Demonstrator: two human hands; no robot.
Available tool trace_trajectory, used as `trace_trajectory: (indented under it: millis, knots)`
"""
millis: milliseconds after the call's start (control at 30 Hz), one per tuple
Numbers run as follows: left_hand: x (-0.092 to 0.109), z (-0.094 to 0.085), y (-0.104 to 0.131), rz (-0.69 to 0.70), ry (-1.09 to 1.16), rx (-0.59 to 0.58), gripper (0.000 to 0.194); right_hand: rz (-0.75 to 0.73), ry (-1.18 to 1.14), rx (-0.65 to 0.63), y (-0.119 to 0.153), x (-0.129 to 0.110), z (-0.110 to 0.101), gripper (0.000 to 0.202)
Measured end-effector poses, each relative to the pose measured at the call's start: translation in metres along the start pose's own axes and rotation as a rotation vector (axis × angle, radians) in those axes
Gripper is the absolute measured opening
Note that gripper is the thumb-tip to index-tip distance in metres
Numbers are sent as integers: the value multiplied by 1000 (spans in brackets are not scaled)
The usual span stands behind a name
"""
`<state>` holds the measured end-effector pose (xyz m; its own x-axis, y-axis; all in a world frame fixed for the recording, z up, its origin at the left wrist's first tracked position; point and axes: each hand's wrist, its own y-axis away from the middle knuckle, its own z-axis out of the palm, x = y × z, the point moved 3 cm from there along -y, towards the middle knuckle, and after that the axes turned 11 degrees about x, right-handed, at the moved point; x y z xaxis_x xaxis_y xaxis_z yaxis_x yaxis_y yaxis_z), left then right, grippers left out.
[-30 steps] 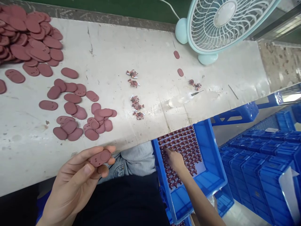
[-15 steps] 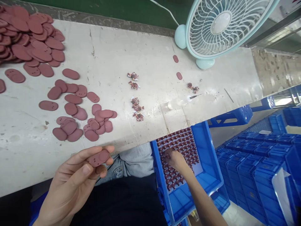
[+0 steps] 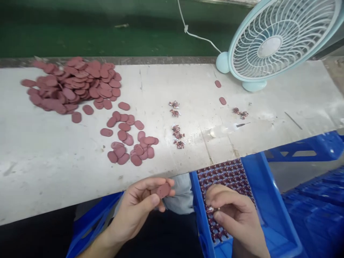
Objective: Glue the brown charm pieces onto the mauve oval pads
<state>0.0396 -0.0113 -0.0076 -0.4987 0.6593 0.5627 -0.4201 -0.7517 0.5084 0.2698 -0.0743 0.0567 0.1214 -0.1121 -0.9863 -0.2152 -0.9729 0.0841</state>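
Between thumb and fingers, my left hand [image 3: 134, 208] holds a reddish-brown oval disc [image 3: 163, 190] just off the table's front edge. My right hand [image 3: 236, 215] is pinched on a small figurine [image 3: 211, 208], mostly hidden by the fingers, above the blue crate [image 3: 279, 218]. Rows of small brown figurines [image 3: 223, 175] fill much of that crate. On the white table [image 3: 53, 154], a large heap of oval discs [image 3: 80, 84] lies at the back left, with smaller clusters of discs [image 3: 122, 136] in front of it.
Several loose figurines [image 3: 177, 134] stand mid-table. A clear bottle with a dark tip [image 3: 221, 130] lies to their right. Behind it are two more discs [image 3: 223, 101] and a light-blue fan [image 3: 268, 46] with a white cord. Blue crates [image 3: 314, 208] stand at the lower right.
My right hand has come up from the figurine rows with a small figurine in its fingers and is nearer my left hand. The camera view has turned left. My left hand still holds the disc.
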Motion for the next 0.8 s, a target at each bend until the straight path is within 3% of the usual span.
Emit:
trace_trajectory:
  millis: [133,267,400,533,800]
  knots:
    - [2,1,0,20,0,-26,24,23,-100,-19,-23,-16,51,21]
    - [5,-3,0,85,-5,-17,26,123,-187,26,-31,-21,77,22]
    - [6,-5,-3,138,-6,-31,28,161,-160,0,-34,-19,83,42]
    - [10,-5,-4,159,-39,-18,27,97,-62,-32,-37,-19,81,26]
    - [17,1,-3,134,37,-44,18,223,-99,-17,-36,-13,87,19]
